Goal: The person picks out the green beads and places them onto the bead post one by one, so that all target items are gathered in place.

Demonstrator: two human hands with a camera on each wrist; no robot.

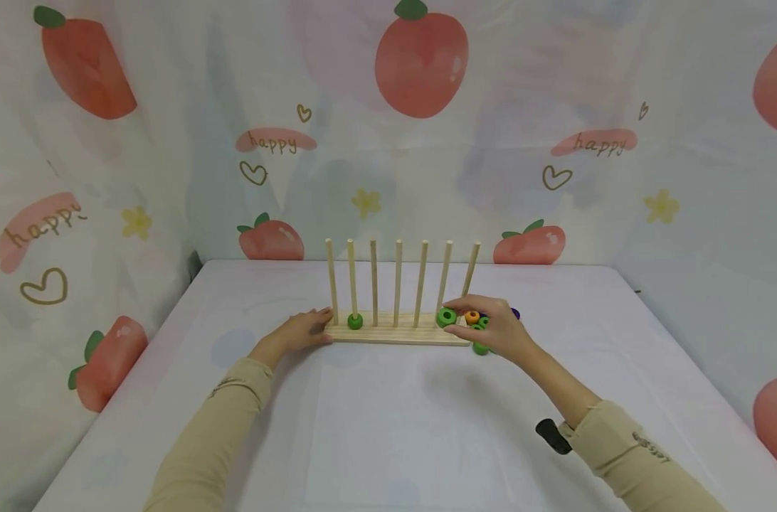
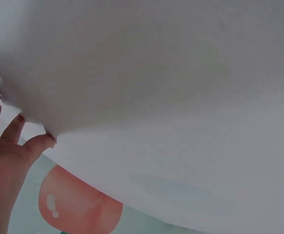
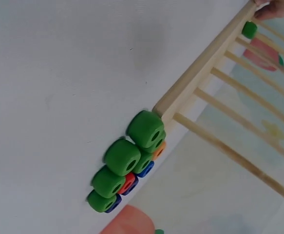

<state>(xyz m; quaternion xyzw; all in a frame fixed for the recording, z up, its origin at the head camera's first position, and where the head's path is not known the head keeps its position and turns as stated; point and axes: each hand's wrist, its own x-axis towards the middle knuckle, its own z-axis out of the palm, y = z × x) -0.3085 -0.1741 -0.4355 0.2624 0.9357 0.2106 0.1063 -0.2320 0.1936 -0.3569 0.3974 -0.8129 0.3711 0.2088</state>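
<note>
A wooden peg board (image 1: 398, 333) with a row of upright pegs stands on the table. My left hand (image 1: 299, 331) grips its left end, thumb at the front corner and fingers at the back; the left wrist view catches this hand (image 2: 8, 165) at the edge, beside a sliver of wood. One green bead (image 1: 355, 322) sits at the foot of the second peg from the left. My right hand (image 1: 494, 331) pinches another green bead (image 1: 447, 318) between thumb and fingers, in front of the pegs near the right end. The right wrist view does not include the right hand.
Against the board's right end lie several loose beads: green beads (image 3: 122, 157), an orange bead (image 3: 159, 150), a blue bead (image 3: 145, 169), a red bead (image 3: 127, 183) and purple ones (image 3: 113, 204). A printed cloth wall (image 1: 427, 185) rises behind the white table (image 1: 376, 427).
</note>
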